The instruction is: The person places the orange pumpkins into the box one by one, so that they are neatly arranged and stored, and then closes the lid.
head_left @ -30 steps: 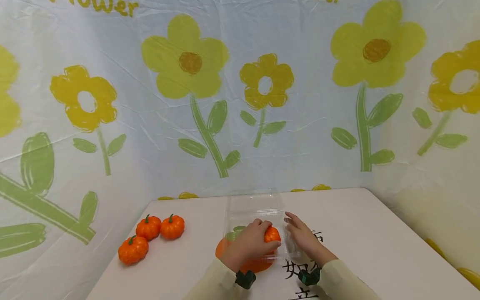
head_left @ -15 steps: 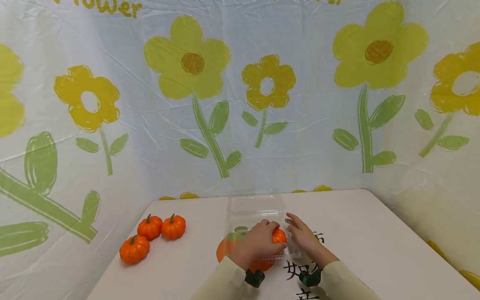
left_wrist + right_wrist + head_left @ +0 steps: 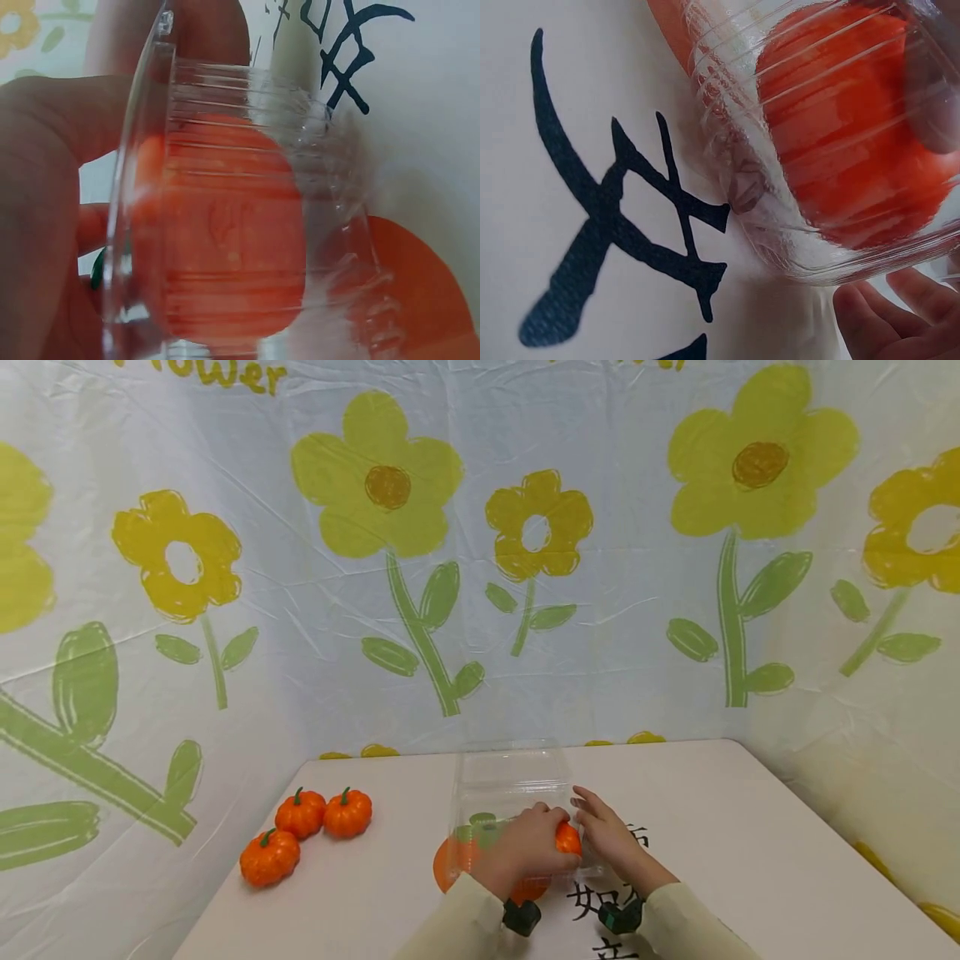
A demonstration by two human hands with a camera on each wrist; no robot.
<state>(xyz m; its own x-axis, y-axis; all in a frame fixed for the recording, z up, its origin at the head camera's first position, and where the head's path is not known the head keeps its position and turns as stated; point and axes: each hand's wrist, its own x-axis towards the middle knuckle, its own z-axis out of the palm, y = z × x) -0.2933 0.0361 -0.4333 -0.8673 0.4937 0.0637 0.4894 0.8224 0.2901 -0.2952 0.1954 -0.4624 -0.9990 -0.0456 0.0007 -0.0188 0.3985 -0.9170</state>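
A small orange toy pumpkin [image 3: 568, 839] is inside the clear plastic clamshell box [image 3: 510, 770], towards its right side. My left hand [image 3: 531, 845] grips the pumpkin from above and from the left, covering much of it. Through the box wall in the left wrist view, the pumpkin [image 3: 225, 240] shows blurred orange, with a bit of green stem beside the fingers. At the box's right side, my right hand [image 3: 607, 839] has its fingers extended. In the right wrist view, these fingers [image 3: 866, 322] lie close against the box's edge; firm contact is hard to tell.
Further left on the table [image 3: 390, 893], three more toy pumpkins [image 3: 300, 814] stand grouped. The box's hinged lid lies back towards the flowered cloth wall [image 3: 517, 693]. An orange print [image 3: 448, 864] and black characters [image 3: 592, 900] mark the tabletop.
My left hand has moved to the right inside the box, carrying the pumpkin closer to the right wall. My right hand has stayed nearly in place.
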